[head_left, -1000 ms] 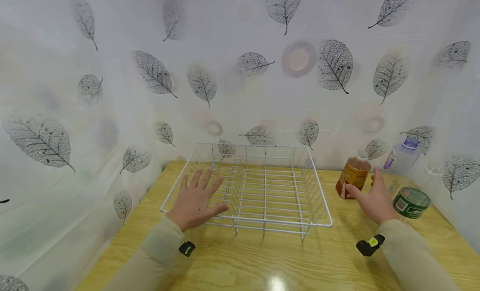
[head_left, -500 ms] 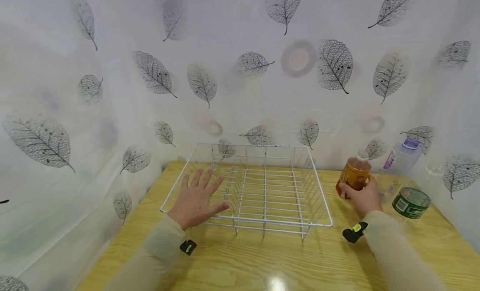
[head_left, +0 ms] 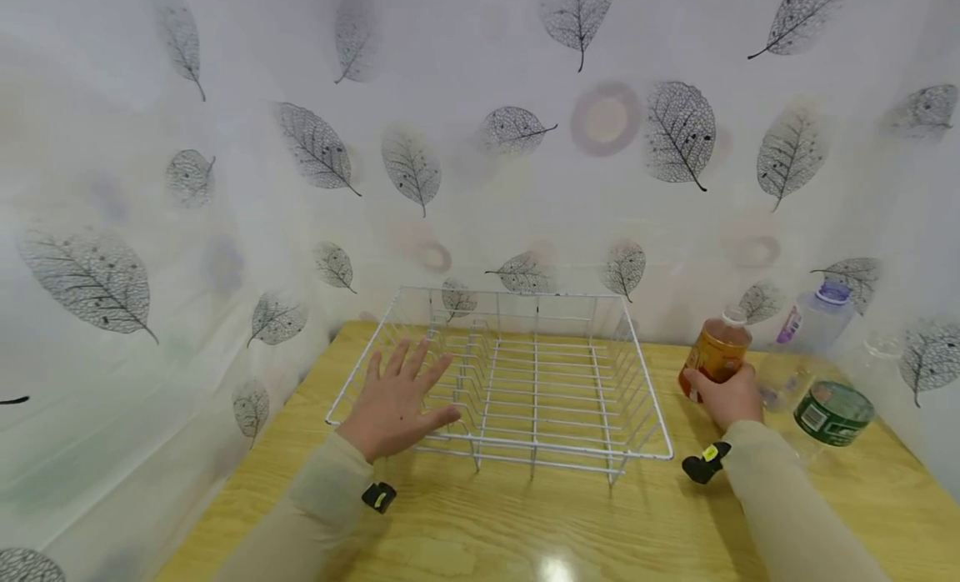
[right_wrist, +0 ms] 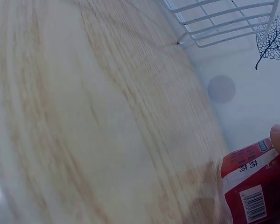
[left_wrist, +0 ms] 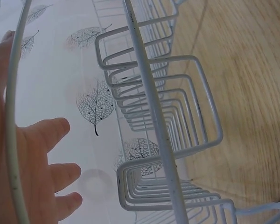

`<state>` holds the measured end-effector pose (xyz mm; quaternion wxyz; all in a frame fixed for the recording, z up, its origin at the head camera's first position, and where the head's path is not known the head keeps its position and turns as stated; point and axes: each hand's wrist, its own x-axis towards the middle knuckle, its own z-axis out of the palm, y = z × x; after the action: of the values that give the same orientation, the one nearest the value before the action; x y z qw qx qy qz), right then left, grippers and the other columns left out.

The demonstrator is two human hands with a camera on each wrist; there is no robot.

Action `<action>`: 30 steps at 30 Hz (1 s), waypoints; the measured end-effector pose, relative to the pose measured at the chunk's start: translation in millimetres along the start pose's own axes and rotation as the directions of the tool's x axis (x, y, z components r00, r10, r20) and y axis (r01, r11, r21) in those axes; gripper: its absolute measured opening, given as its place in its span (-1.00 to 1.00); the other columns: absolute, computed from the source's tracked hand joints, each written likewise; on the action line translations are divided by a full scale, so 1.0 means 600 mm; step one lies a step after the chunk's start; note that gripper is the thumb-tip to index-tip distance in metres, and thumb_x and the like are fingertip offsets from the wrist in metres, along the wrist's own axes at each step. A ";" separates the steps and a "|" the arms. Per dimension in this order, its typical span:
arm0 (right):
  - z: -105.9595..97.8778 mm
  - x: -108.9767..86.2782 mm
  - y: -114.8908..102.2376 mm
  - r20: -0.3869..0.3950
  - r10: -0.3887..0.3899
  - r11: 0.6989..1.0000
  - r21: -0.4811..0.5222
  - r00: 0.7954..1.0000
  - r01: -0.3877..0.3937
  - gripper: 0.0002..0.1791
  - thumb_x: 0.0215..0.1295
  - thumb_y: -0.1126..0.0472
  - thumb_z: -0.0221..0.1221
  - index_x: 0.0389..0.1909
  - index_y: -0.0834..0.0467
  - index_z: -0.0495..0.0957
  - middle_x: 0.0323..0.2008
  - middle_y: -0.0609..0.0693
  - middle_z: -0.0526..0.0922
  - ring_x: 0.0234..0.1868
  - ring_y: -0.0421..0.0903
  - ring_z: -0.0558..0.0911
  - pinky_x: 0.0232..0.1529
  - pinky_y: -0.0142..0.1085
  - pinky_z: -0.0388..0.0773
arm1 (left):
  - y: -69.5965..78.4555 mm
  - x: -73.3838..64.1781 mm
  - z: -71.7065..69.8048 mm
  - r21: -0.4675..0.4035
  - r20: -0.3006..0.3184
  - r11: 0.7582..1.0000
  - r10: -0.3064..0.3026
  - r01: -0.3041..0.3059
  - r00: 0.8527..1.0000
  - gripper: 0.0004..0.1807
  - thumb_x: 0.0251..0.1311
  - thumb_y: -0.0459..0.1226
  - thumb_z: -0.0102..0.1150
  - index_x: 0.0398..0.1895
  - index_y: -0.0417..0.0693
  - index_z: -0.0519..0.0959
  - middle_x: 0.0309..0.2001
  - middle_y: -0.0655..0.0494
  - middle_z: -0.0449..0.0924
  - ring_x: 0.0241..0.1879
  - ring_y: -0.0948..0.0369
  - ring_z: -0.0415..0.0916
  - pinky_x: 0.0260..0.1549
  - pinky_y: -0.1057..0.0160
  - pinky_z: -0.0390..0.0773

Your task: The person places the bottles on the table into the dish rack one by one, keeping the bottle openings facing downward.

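A leaf-printed curtain [head_left: 468,186] hangs behind a wood-grain counter [head_left: 600,536], where a person's right hand [head_left: 731,397] grips a red bottle [head_left: 717,353], thumb on one side and fingers on the other. The bottle sits right of a white wire rack [head_left: 534,445], apparently on the counter; whether its base has lifted is hard to tell. The left hand [head_left: 396,405] spreads its fingers apart over the rack's near left corner, holding nothing; contact with the wire cannot be confirmed. The step in hand looks to be securing the bottle, and the next move would call for a steady, upright lift, clear of its neighbors. Bare counter shows through the rack's wires. Beyond the right hand stand a violet-topped bottle [head_left: 819,322] and a green-labeled bottle [head_left: 834,413], both see-through, with no contents visible; the red bottle's wrapper hides its fill.
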<state>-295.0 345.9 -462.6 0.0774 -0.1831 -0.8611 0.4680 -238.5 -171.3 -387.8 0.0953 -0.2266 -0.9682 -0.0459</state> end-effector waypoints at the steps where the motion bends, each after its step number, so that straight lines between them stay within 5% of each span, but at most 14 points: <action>1: 0.000 -0.002 0.000 -0.008 0.006 1.000 0.003 1.000 -0.006 0.14 0.36 -0.24 0.18 0.53 0.44 -0.19 0.42 0.53 0.11 0.38 0.47 0.23 0.35 0.30 0.21 | 0.001 0.000 -0.001 -0.002 0.003 1.000 0.002 -0.002 1.000 -0.07 0.30 0.43 -0.12 0.63 0.21 0.11 0.60 -0.12 -0.13 0.56 -0.20 -0.26 0.38 -0.44 -0.21; 11: -0.013 -0.025 -0.006 0.010 -0.005 1.000 0.009 1.000 0.005 0.15 0.39 -0.23 0.15 0.55 0.39 -0.31 0.48 0.54 -0.04 0.44 0.48 0.13 0.38 0.32 0.10 | 0.001 0.000 0.002 -0.003 0.001 1.000 0.005 -0.005 1.000 -0.07 0.31 0.43 -0.15 0.63 0.22 0.09 0.60 -0.12 -0.12 0.56 -0.19 -0.26 0.39 -0.44 -0.19; 18: -0.030 -0.034 -0.023 0.043 -0.125 0.992 0.017 0.991 0.124 0.12 0.41 -0.29 0.10 0.57 0.34 -0.27 0.48 0.52 0.01 0.39 0.53 0.17 0.30 0.40 0.17 | 0.001 0.004 0.003 -0.008 -0.040 1.000 0.019 -0.020 0.999 -0.09 0.32 0.39 -0.06 0.63 0.21 0.11 0.60 -0.11 -0.07 0.55 -0.21 -0.19 0.38 -0.43 -0.16; 26: -0.042 -0.066 -0.076 0.072 -0.298 0.953 -0.035 0.952 0.301 0.08 0.43 -0.27 0.10 0.60 0.28 -0.23 0.42 0.53 0.13 0.32 0.54 0.28 0.18 0.45 0.29 | 0.011 0.008 -0.002 -0.004 -0.082 0.999 0.052 -0.052 0.995 -0.05 0.30 0.37 0.00 0.63 0.17 0.09 0.60 -0.10 -0.08 0.56 -0.19 -0.19 0.39 -0.42 -0.15; 30: -0.049 -0.092 -0.109 0.097 -0.394 0.913 -0.073 0.914 0.401 0.02 0.44 -0.23 0.12 0.58 0.30 -0.13 0.34 0.50 0.27 0.23 0.47 0.40 0.09 0.41 0.41 | 0.021 0.011 -0.005 -0.025 -0.108 0.997 0.076 -0.079 0.991 -0.01 0.27 0.39 0.01 0.64 0.17 0.05 0.61 -0.09 -0.09 0.57 -0.16 -0.23 0.40 -0.41 -0.16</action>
<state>-251.0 315.0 -389.9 0.1278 0.0116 -0.9032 0.4096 -238.0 -157.7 -383.0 0.1454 -0.2628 -0.9514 -0.0685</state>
